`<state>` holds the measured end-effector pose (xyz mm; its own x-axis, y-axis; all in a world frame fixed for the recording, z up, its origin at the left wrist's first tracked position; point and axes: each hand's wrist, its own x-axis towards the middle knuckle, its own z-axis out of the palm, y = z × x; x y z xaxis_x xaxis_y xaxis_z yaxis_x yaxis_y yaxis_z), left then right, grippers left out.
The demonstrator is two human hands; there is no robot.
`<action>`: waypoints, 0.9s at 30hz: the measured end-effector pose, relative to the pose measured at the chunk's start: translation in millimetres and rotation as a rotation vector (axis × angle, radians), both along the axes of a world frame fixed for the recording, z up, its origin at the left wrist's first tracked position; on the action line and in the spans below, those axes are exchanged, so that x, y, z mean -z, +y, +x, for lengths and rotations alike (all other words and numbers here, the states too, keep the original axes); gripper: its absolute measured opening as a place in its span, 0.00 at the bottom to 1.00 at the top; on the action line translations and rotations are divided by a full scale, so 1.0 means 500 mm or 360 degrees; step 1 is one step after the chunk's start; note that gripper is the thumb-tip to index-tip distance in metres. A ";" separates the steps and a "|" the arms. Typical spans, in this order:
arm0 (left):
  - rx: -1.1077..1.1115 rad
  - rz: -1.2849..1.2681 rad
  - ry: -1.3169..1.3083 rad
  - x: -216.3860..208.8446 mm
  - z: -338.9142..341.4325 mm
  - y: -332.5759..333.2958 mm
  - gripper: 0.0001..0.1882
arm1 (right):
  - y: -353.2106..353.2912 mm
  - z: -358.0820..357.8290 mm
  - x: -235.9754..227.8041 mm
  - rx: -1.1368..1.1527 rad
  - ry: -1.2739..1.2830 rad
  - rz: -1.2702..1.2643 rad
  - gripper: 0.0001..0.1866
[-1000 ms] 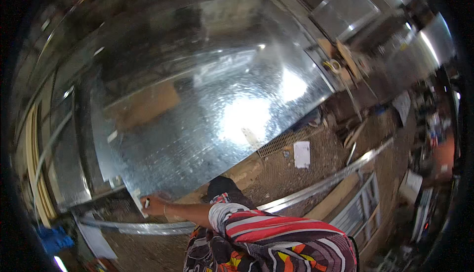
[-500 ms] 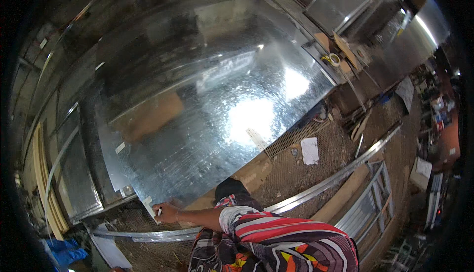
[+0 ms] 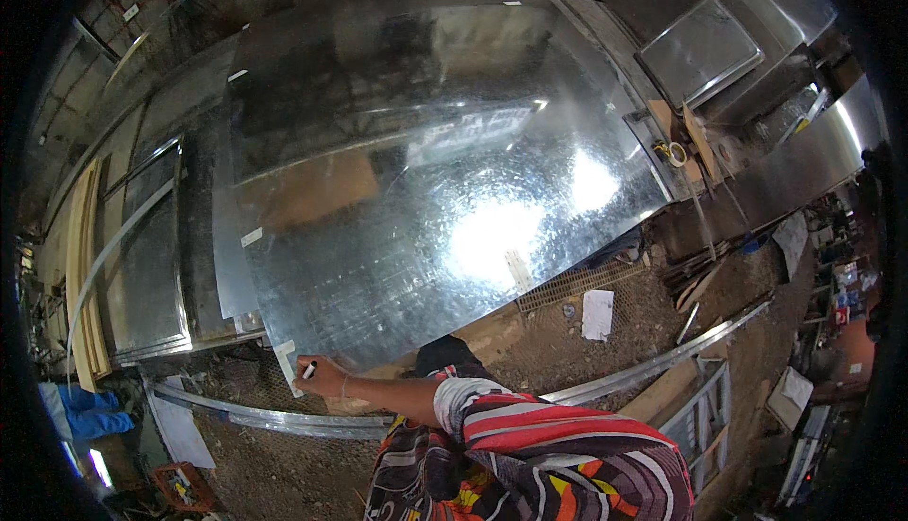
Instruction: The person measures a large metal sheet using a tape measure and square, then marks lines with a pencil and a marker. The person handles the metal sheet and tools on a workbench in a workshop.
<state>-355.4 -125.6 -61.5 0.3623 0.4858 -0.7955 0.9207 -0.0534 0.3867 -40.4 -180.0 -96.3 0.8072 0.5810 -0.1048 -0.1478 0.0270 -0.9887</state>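
Observation:
My right arm, in a striped, patterned sleeve, reaches across to the left. Its hand [image 3: 324, 376] is closed around a white marker with a dark end [image 3: 308, 371], at the near left corner of a large shiny metal sheet [image 3: 331, 275]. Just beside the fingers lies a narrow pale strip [image 3: 287, 362], which sticks out past the sheet's edge; whether it is tape or a ruler I cannot tell. More white strips, such as one on the left edge [image 3: 251, 236] and one on the near edge [image 3: 518, 271], sit along the sheet. My left hand does not show.
A bright metal channel [image 3: 662, 356] and a metal frame [image 3: 705, 417] lie on the ground at right. Curved metal strips [image 3: 274, 419] lie at near left. Wooden slats [image 3: 83, 266] stand farther left. A yellow tape roll [image 3: 675, 153] sits beyond the sheet's right edge, by a metal panel [image 3: 702, 53].
The view has shifted, so the sheet and surroundings appear farther right. My right hand stays at the same corner with the marker, slightly higher in the picture.

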 end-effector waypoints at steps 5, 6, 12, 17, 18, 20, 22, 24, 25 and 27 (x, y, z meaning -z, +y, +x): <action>-0.0006 -0.0023 -0.0080 0.010 -0.035 -0.004 0.19 | -0.128 0.017 -0.150 -0.0022 0.0620 0.0217 0.11; 0.0018 -0.0027 -0.0123 0.011 -0.027 0.001 0.19 | -0.167 0.019 -0.164 0.0048 0.0680 0.0254 0.11; 0.0151 0.0054 -0.0590 -0.005 0.041 0.029 0.20 | -0.450 0.096 -0.197 0.0363 0.0093 -0.0303 0.09; 0.0220 0.0180 -0.0808 -0.110 0.137 -0.083 0.17 | -0.579 0.136 -0.205 0.0619 0.0135 -0.0267 0.09; 0.0404 0.0259 -0.0721 -0.084 0.126 -0.081 0.14 | -0.596 0.139 -0.199 0.0635 0.0181 -0.0249 0.09; 0.0452 0.0298 -0.0573 -0.079 0.144 -0.120 0.10 | -0.628 0.137 -0.214 0.0606 0.0180 -0.0240 0.08; 0.0358 0.0317 -0.0529 -0.102 0.214 -0.194 0.09 | -0.680 0.133 -0.247 0.0606 0.0115 -0.0315 0.10; 0.0417 0.0455 -0.0526 -0.061 0.239 -0.231 0.08 | -0.750 0.115 -0.234 0.0712 -0.0104 -0.0333 0.10; 0.0373 0.0477 -0.0813 -0.068 0.275 -0.280 0.07 | -0.797 0.111 -0.222 0.0781 -0.0214 -0.0350 0.11; 0.0482 0.0434 -0.0967 -0.096 0.386 -0.355 0.08 | -0.915 0.120 -0.198 0.0842 -0.0514 -0.0558 0.11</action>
<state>-162.7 -303.2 -13.2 0.8512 0.4462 -0.2762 0.4772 -0.4391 0.7612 19.7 -637.7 2.9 0.9938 0.0786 0.0780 0.0989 -0.3138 -0.9443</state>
